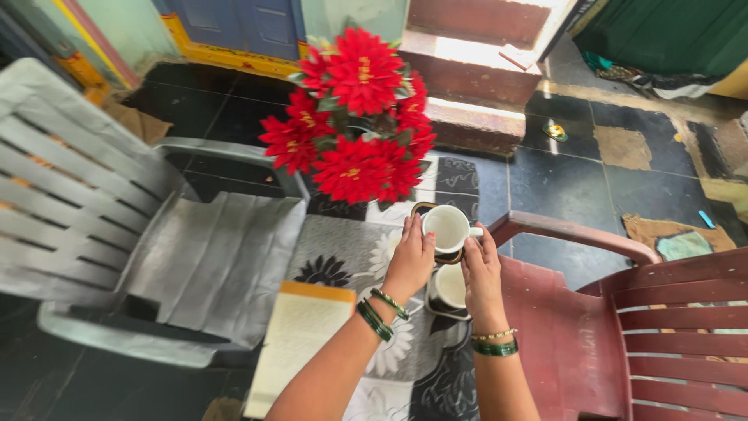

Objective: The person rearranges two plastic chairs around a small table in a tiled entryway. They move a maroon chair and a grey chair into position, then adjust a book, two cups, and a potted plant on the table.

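My left hand (409, 261) and my right hand (481, 265) both hold a white cup (447, 227) on a dark saucer (425, 209), lifted a little above the table. The cup looks empty and its handle points right. Just below it, a second white cup (452, 287) sits on its own saucer on the table, partly hidden between my wrists. Green and gold bangles ring both wrists.
The small table has a black, white and grey flowered cloth (343, 257). A bunch of red artificial flowers (354, 117) stands at its far side. A yellow-edged notebook (300, 339) lies near left. A grey plastic chair (117, 234) stands left, a maroon one (615, 327) right.
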